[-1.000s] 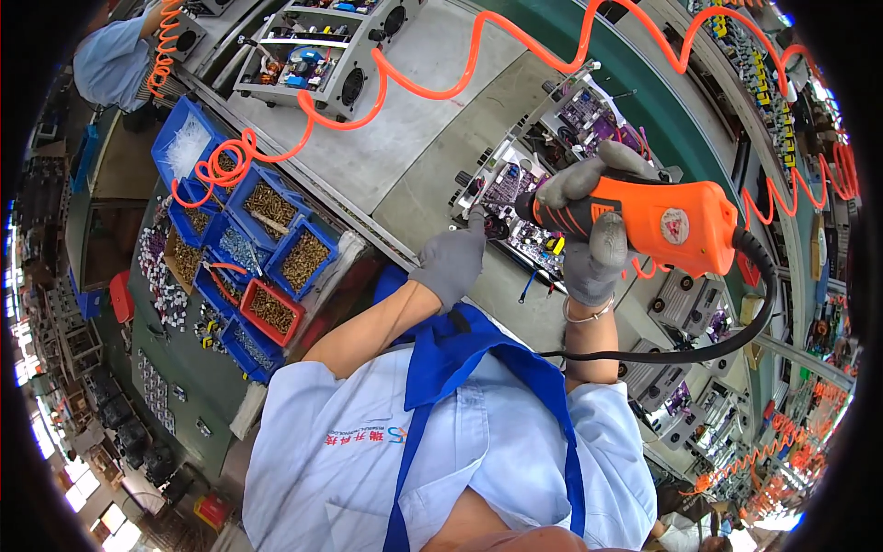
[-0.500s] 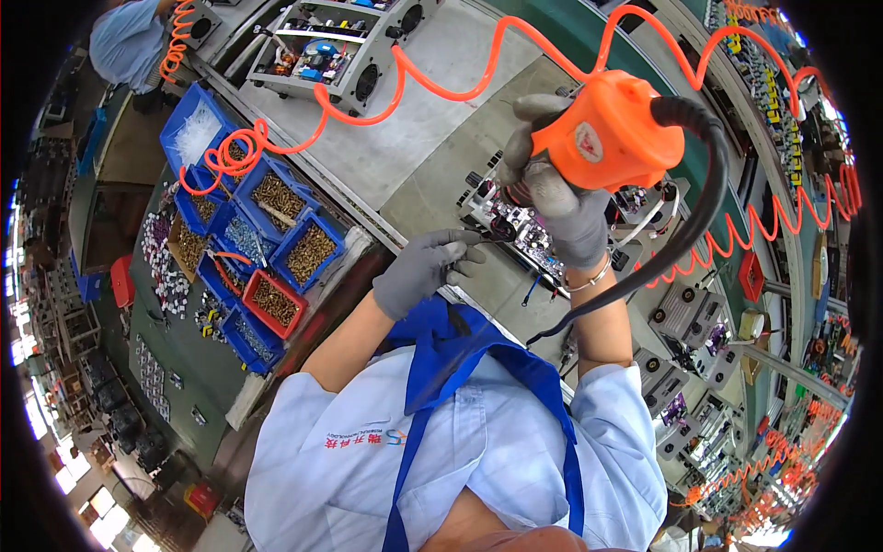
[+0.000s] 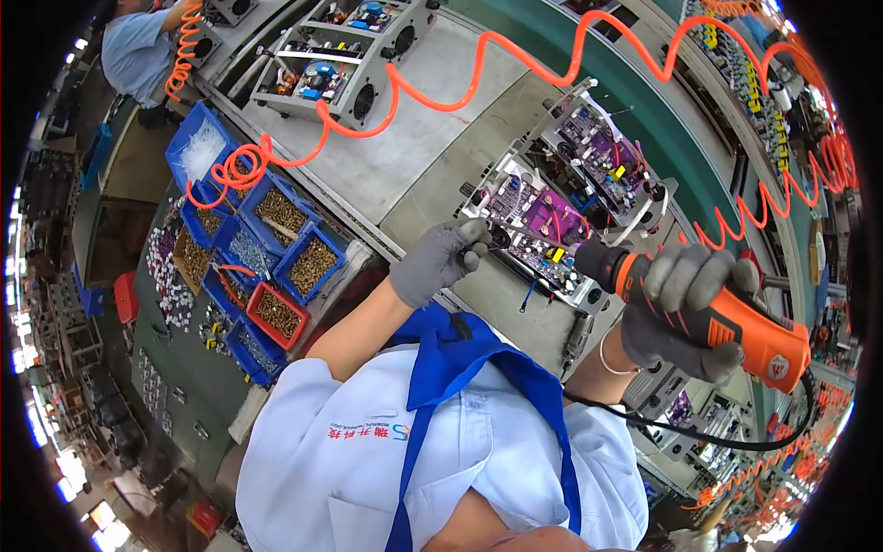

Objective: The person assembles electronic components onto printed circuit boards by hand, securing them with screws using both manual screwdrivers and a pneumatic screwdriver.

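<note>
In my gloved right hand (image 3: 690, 308) is an orange and black corded power drill (image 3: 768, 345), its fingers wrapped around the body. The drill lies nearly level, its dark nose toward the nearer open metal chassis (image 3: 589, 296). Inside that chassis sits a purple circuit board (image 3: 552, 213) with wires and small parts. My gloved left hand (image 3: 440, 262) hovers just left of the chassis, fingers curled in and thumb pressed against them. Whatever those fingers pinch is too small to make out. A second chassis with a purple board (image 3: 598, 152) stands right behind the first.
Blue bins (image 3: 311, 267) of brass screws and other small parts, with a red bin (image 3: 276, 313), stand at the left. A coiled orange air hose (image 3: 474, 78) crosses over the bench. Assembled units (image 3: 317, 78) stand at the back, near another person in blue (image 3: 138, 55).
My right hand has brought the drill down and right, turning it from upright over the chassis to nearly level. The chassis boards now show. My left hand has shifted slightly, still curled.
</note>
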